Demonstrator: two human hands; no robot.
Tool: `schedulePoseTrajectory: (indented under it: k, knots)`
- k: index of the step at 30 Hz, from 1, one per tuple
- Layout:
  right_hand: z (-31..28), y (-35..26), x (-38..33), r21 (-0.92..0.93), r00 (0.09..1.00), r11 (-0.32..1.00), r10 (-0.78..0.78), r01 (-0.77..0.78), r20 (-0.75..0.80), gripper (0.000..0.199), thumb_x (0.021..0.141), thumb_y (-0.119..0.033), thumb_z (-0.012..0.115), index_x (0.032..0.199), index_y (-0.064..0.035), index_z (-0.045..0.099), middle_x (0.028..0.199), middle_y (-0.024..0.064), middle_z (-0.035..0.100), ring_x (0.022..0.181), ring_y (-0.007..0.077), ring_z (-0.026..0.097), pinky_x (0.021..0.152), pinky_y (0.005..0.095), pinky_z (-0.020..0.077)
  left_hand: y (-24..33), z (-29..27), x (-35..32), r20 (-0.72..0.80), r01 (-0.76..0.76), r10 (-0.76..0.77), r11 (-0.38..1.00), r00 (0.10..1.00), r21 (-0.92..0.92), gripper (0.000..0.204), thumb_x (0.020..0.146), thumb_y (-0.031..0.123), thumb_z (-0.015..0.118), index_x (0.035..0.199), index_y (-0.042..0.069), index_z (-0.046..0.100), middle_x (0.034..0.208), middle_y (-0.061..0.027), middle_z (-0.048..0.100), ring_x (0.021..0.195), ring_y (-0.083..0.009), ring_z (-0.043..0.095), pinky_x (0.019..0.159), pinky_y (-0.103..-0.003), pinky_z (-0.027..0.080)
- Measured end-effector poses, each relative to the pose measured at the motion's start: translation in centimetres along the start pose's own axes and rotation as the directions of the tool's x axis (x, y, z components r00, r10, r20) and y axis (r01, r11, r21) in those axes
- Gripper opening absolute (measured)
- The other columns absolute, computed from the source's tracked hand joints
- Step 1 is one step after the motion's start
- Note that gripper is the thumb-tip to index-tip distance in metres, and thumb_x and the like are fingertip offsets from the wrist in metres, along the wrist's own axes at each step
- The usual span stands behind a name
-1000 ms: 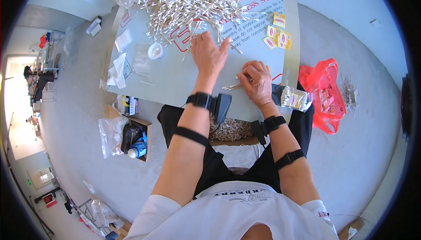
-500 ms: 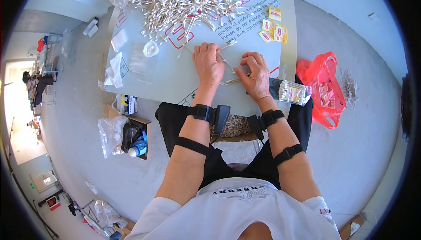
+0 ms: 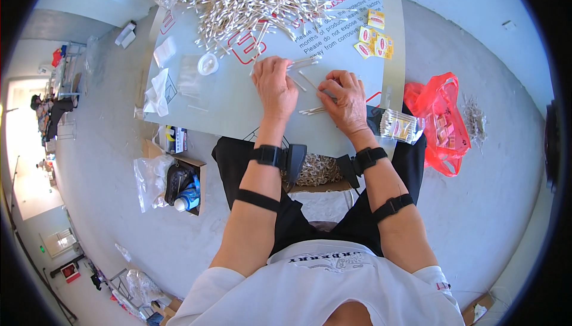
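My left hand [image 3: 275,91] is over the table with its fingers curled down, and what they hold, if anything, is hidden. Beside its fingertips a few white-tipped cotton swabs [image 3: 306,63] lie on the sheet, and another swab [image 3: 298,83] shows at its inner side. My right hand [image 3: 345,101] is closed, thumb and fingers drawn together. A small bundle of cotton swabs [image 3: 312,111] sticks out leftward from under its palm, and a single swab [image 3: 308,79] slants toward its thumb. A big loose heap of swabs [image 3: 241,7] lies beyond my left hand.
Small yellow packets [image 3: 381,44] lie at the far right. A clear pack of swabs [image 3: 397,125] sits at the near right edge. At left are a round white lid [image 3: 207,64] and crumpled white tissue [image 3: 156,94]. A red plastic bag [image 3: 438,123] stands right of the table [image 3: 226,117].
My left hand has shifted slightly left, away from the right hand, and more of the swabs between them shows. My right hand has barely moved.
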State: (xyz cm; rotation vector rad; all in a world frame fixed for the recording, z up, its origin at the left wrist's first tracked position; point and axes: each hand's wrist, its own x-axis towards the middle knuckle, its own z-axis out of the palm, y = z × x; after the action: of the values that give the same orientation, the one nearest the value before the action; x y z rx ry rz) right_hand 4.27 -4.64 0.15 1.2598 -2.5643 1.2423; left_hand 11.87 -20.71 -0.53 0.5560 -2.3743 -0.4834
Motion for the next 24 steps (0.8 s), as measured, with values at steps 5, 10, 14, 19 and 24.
schedulePoseTrajectory:
  k: [5,10,14,19,24]
  knots:
    - [-0.1,0.0,0.1,0.022,0.999,0.999,-0.040,0.040,0.023,0.012,0.076,-0.018,0.073,0.087,-0.0143,0.071,0.101,0.0014,0.058,0.094,0.0213,0.055,0.083,0.0369,0.0403,1.0,-1.0,-1.5,-0.022,0.132,-0.131,0.990,0.991,0.044,0.046,0.066,-0.002,0.063,0.110,0.010,0.064,0.117,-0.0072,0.052,0.118,-0.0335,0.041,0.097,-0.050,0.033]
    - [-0.2,-0.2,0.1,0.041,0.999,0.998,-0.042,0.041,0.028,0.014,0.074,-0.016,0.075,0.087,-0.0133,0.071,0.101,0.0022,0.059,0.096,0.0233,0.056,0.084,0.0372,0.0405,0.7,-1.0,-1.8,0.046,0.094,-0.096,0.994,0.994,0.057,0.042,0.069,0.006,0.070,0.111,0.009,0.063,0.119,-0.0075,0.052,0.118,-0.0333,0.041,0.097,-0.051,0.033]
    - [-0.1,0.1,0.0,0.107,1.000,0.994,0.008,-0.006,-0.017,0.016,0.071,-0.015,0.075,0.086,-0.0109,0.070,0.101,0.0030,0.059,0.098,0.0247,0.056,0.086,0.0375,0.0405,1.0,-0.4,-1.7,0.044,0.122,-0.125,0.991,0.991,0.063,0.041,0.074,0.010,0.074,0.113,0.010,0.063,0.118,-0.0067,0.053,0.118,-0.0321,0.043,0.098,-0.049,0.033]
    - [-0.4,-0.1,0.0,0.067,0.999,0.998,-0.007,0.004,0.040,0.017,0.065,-0.013,0.074,0.079,-0.0090,0.065,0.103,0.0046,0.060,0.099,0.0260,0.056,0.086,0.0381,0.0413,0.8,0.0,-0.3,0.067,0.014,-0.020,0.996,0.998,0.093,0.041,0.076,0.006,0.070,0.116,0.010,0.062,0.120,-0.0068,0.054,0.119,-0.0324,0.043,0.099,-0.050,0.033]
    - [0.0,0.6,-0.1,0.137,1.000,0.991,0.002,0.000,-0.014,0.016,0.065,-0.006,0.067,0.080,-0.0060,0.061,0.105,0.0068,0.060,0.099,0.0289,0.056,0.087,0.0400,0.0433,-0.6,-0.4,0.6,0.054,0.024,-0.021,0.998,0.998,-0.054,0.047,0.072,0.000,0.063,0.118,0.009,0.061,0.124,-0.0068,0.053,0.120,-0.0319,0.043,0.103,-0.049,0.030]
